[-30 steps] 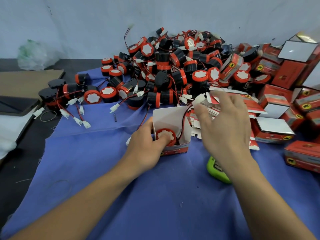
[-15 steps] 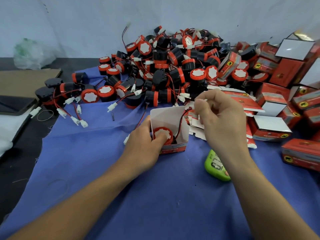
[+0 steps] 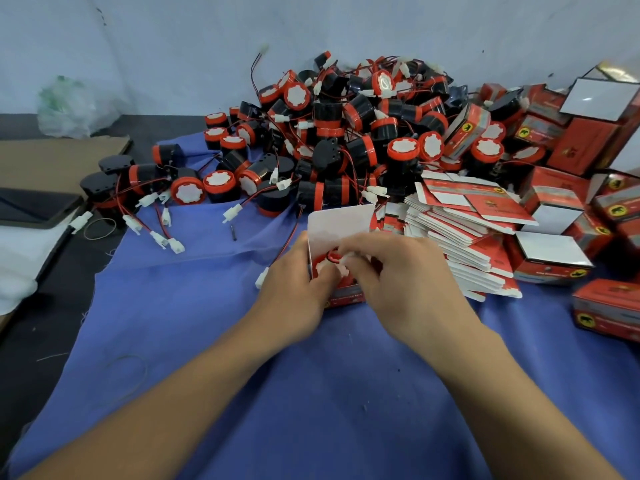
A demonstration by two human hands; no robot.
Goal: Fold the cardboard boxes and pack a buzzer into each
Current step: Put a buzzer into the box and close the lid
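Note:
An open red-and-white cardboard box [image 3: 341, 220] stands on the blue cloth [image 3: 311, 393] at the middle, its white flap up. A red buzzer [image 3: 323, 266] sits inside it. My left hand [image 3: 294, 292] grips the box's left side, thumb over the opening. My right hand [image 3: 398, 275] covers the box from the right, its fingers pinching the buzzer's white connector and wire down onto the buzzer. A big heap of loose red-and-black buzzers [image 3: 332, 140] lies behind. A stack of flat unfolded boxes [image 3: 464, 216] lies just right of the box.
Folded red boxes [image 3: 550, 254] crowd the right side up to the edge. Loose white connectors and wires [image 3: 162, 233] trail on the cloth's left. A brown cardboard sheet [image 3: 52, 161] and a plastic bag [image 3: 69, 105] lie far left by the wall.
My right hand has come down from above the flat stack, bringing the white connector and wire into the box over the buzzer. The left hand has kept its hold on the box.

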